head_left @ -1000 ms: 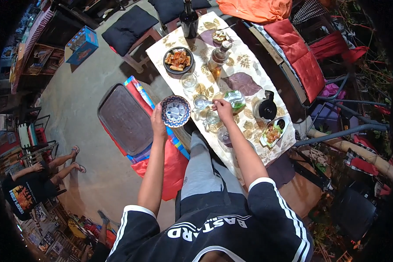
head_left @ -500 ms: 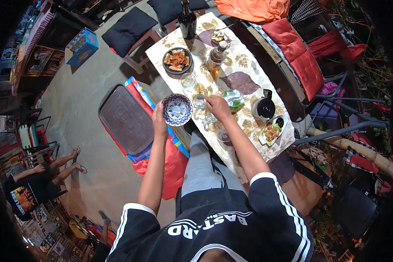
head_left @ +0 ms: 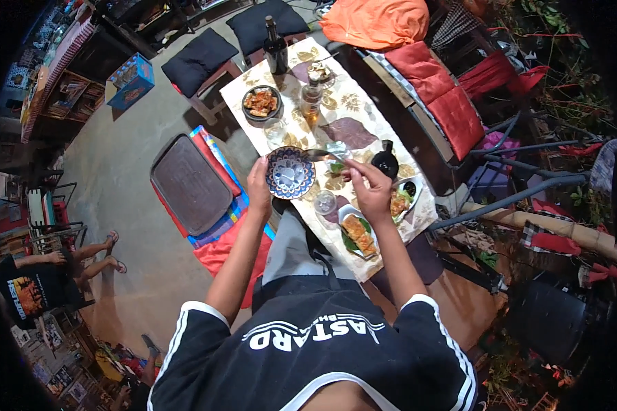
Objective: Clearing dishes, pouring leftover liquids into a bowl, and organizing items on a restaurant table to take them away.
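My left hand (head_left: pixel 259 188) is closed on the rim of a blue-and-brown patterned bowl (head_left: pixel 291 172), tilted so its pale inside shows, at the table's near left edge. Over the table, my right hand (head_left: pixel 369 186) pinches the handle of a metal piece of cutlery (head_left: pixel 319 155). It points left, its tip by the bowl's rim; I cannot tell whether it is a knife, fork or spoon. Below the right hand lies a white dish of golden-brown food on leaves (head_left: pixel 358 235). A drinking glass (head_left: pixel 325 202) stands between my hands. A black-lidded jug (head_left: pixel 385 163) stands just beyond my right hand.
On the leaf-patterned tablecloth (head_left: pixel 353 109) stand a dark bottle (head_left: pixel 275 51), a clear bottle (head_left: pixel 311 103), a black bowl of reddish food (head_left: pixel 261 103) and a garnished dish (head_left: pixel 403 198). A brown tray (head_left: pixel 190 185) lies left, a red-cushioned bench (head_left: pixel 435 89) right. A person (head_left: pixel 38 288) sits far left.
My right hand has moved right and slightly nearer me, and the cutlery now shows clearly. The golden-brown food dish has come into sight. The bowl has shifted slightly right in view.
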The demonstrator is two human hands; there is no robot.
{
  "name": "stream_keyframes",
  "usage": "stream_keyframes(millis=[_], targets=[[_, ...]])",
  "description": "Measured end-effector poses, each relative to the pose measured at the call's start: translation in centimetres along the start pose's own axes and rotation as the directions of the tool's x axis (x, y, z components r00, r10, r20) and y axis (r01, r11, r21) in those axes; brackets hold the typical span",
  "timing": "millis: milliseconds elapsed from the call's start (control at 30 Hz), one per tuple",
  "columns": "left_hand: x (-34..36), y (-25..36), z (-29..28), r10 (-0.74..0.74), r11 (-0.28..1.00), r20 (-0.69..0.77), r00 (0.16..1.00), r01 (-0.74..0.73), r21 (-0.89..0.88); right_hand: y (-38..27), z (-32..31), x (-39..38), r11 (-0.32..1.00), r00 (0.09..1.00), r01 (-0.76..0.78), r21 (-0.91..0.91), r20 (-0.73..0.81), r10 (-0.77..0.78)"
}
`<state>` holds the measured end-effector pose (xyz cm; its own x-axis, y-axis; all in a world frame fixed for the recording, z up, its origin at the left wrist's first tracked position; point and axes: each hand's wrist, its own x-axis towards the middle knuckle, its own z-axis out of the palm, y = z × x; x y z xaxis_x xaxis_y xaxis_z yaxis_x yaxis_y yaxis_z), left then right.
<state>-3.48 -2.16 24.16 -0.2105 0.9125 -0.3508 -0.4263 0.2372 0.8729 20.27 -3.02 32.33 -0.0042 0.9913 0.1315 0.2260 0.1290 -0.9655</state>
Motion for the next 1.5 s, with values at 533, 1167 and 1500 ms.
stream_keyframes(millis=[533, 1167, 1500], targets=[[-8.9, 1.7, 10.3, -0.08, 0.987, 0.192, 0.978, 0.051, 0.154, -5.6, -10.3, -6.6, 0.88, 0.947, 0.321, -0.351, 0.135, -0.292], [-12.4, 1.9, 14.6, -0.109, 0.973, 0.238, 0.965, 0.054, 0.226, -4.2, -13.7, -10.5, 0.986, 0.995, 0.097, -0.134, 0.011, -0.097], [-12.6, 1.3, 14.9, -0.135, 0.978, 0.238, 0.962, 0.091, 0.189, -4.3, -13.9, -11.2, 0.997, 1.0, 0.025, -0.067, 0.009, -0.024]])
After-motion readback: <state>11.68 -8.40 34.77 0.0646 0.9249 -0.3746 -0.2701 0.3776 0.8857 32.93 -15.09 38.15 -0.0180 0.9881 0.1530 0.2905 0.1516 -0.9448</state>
